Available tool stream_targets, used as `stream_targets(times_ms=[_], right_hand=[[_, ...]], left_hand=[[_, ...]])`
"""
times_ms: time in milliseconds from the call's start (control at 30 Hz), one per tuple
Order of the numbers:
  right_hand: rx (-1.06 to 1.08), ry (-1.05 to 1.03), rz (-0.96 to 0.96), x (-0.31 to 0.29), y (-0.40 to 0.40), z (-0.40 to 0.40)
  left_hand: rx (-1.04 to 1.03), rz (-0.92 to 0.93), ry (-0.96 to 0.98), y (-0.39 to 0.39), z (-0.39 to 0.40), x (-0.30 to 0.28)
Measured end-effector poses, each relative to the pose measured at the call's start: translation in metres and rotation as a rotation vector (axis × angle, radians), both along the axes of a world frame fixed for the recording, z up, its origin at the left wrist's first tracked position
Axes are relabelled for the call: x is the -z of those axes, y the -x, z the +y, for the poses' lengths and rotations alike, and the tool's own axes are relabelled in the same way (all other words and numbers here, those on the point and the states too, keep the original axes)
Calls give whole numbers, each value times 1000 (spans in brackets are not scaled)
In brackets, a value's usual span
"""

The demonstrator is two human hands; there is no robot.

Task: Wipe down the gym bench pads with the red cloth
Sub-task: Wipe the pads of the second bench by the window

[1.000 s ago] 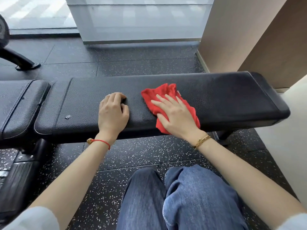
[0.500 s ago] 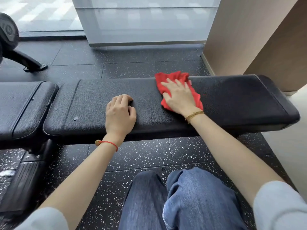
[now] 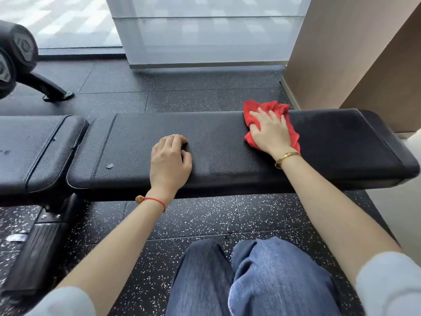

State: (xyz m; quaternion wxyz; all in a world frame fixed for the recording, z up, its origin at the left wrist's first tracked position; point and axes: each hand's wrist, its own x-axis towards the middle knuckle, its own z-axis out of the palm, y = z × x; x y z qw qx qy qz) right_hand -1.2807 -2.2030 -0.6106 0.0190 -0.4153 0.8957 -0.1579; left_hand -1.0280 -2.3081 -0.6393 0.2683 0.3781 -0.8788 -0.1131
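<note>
Right fingers (image 3: 264,120) flat on one red cloth (image 3: 248,106) | left fingers (image 3: 174,139) curled, empty | two pads (image 3: 227,160)

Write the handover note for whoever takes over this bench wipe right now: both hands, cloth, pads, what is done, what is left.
Right hand: flat, fingers spread, pressing the red cloth onto the long pad.
Left hand: rests on the long pad near its middle, fingers curled, holding nothing.
Cloth: at the pad's far edge, right of the middle.
Done: wiping of the long pad is under way; how much is clean does not show.
Left: probably the long pad's right end, then the short pad to the left.
</note>
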Motion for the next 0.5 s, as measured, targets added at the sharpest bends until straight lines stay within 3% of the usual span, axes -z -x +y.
stream_targets(times_ms=[133, 300, 400, 500], right_hand=[[-255, -17, 23, -3, -48, -30], [-487, 36, 53, 3, -85, 18], [-410, 69, 44, 5, -60, 55], [-170, 57, 43, 5, -7, 66]], left_hand=[[-8, 13, -2, 0, 0, 0], [-8, 19, -1, 0, -1, 0], [-3, 21, -1, -1, -1, 1], [-5, 18, -1, 0, 0, 1]])
